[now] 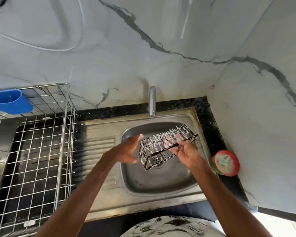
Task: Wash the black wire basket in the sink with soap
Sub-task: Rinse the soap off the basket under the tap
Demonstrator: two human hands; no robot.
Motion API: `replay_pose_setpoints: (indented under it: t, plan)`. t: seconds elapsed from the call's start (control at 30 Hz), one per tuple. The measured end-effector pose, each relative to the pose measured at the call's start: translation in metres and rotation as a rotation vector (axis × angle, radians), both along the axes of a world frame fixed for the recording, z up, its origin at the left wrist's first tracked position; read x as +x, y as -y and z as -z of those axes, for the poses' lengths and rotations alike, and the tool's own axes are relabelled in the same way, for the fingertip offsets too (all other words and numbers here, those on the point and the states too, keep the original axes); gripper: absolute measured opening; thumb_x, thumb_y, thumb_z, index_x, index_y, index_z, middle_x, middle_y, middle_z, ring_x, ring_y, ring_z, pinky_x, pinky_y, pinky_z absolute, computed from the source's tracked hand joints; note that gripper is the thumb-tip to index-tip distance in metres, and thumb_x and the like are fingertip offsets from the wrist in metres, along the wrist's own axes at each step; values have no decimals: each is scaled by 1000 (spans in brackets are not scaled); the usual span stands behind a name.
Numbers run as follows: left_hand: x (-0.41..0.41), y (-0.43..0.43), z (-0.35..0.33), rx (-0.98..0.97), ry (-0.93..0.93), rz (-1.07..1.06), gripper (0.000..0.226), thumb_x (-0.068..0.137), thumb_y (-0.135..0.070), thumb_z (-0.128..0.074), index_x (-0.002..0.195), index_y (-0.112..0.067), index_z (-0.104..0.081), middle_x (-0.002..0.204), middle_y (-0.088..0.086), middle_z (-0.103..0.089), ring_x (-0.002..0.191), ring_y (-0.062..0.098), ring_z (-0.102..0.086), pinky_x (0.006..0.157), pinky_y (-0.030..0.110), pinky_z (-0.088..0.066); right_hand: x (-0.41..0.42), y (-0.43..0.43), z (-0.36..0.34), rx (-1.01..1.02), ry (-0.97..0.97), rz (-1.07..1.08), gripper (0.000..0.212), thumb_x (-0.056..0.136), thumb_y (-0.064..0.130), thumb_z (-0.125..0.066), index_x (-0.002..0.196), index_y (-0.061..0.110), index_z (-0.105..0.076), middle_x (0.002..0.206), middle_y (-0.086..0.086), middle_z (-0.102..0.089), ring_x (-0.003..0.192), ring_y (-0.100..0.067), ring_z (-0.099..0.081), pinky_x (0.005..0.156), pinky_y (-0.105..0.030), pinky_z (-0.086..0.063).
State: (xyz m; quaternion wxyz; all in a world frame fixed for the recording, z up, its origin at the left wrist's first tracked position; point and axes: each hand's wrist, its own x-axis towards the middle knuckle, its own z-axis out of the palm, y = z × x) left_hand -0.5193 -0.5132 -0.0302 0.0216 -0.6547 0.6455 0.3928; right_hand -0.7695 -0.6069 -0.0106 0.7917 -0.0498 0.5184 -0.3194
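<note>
1. The right hand (pixel 184 152) grips the black wire basket (pixel 161 144) at its near long rim, with the fingers curled over the top wire and the thumb on the outside.
2. The left hand (pixel 128 149) is spread open with straight fingers and its palm faces the basket's left end. The foamy fingertips are at the lower left corner, but whether they press on the wire cannot be told.
3. The basket is held in the air over the basin of the steel sink (pixel 161 183), clear of the bottom. It is tilted, with its left end lower and nearer the person and its right end higher and toward the back.
4. White soap foam clings along most of its wires, and the black frame shows through at the rim and corners.
5. The chrome tap (pixel 152 100) stands at the back edge of the sink, just behind the basket, and no water is seen at its spout.
6. On the black stone counter (pixel 217 132) to the right of the basin sits a round red-rimmed tub (pixel 225 163) with pale, foamy contents.
7. To the left, beyond the ribbed drainboard (pixel 99 146), stands a silver wire dish rack (pixel 38 151) with a blue plastic holder (pixel 10 101) hung at its far rim.
</note>
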Motion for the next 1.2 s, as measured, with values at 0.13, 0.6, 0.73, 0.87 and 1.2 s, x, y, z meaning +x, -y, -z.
replay_pose_setpoints:
  t: [0.13,0.6,0.73,0.87,1.2]
  plan:
    - [9,57,12,-457,309,205,83,69,6,-61,148,17,-38,149,37,-47,140,47,-49,122,50,-33,12,6,5,-43,-31,-6,38,108,0,-26,140,3,-46,135,-33,-55,112,-44,-65,42,-26,-52]
    - [12,133,61,-345,675,479,81,90,-5,-75,160,-15,-36,166,11,-36,155,33,-30,120,53,-1,36,12,17,-33,-66,-85,36,108,11,-29,133,-2,-51,123,-31,-65,106,-44,-69,64,-45,-63]
    - [14,128,60,-475,559,375,68,82,-7,-80,145,-15,-59,152,7,-57,142,25,-51,123,42,-35,32,11,14,-36,-70,-74,35,110,15,-32,130,-4,-54,116,-31,-68,92,-37,-74,55,-37,-60]
    - [32,116,82,-482,278,124,96,66,26,-70,154,3,-38,163,21,-33,137,36,-54,97,42,-59,27,12,21,-31,-62,-67,35,107,6,-30,132,-3,-52,120,-32,-65,109,-45,-67,50,-33,-58]
    - [-25,102,55,-276,-170,-296,23,108,-7,-45,104,0,-67,95,2,-64,68,13,-57,62,24,-49,40,22,45,-2,-84,49,32,105,-2,-33,123,0,-59,107,-24,-73,90,-30,-73,81,-47,-62]
